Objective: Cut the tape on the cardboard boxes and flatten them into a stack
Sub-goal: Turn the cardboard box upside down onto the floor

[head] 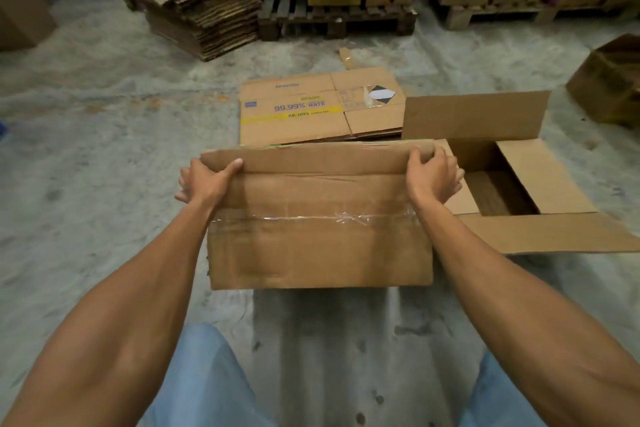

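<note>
A concrete floor is seen under everything. Beyond the grip, far off, wooden pallets loaded with boxes and a tall stack of flattened cardboard are found. Just beyond the grip a printed flattened box is laid flat, and an opened box is set just right of the right hand. A taped cardboard box is held between both hands, clear tape stretched across it. Its far left corner is gripped by the left hand, its far right corner by the right hand, fingers curled over the edge.
</note>
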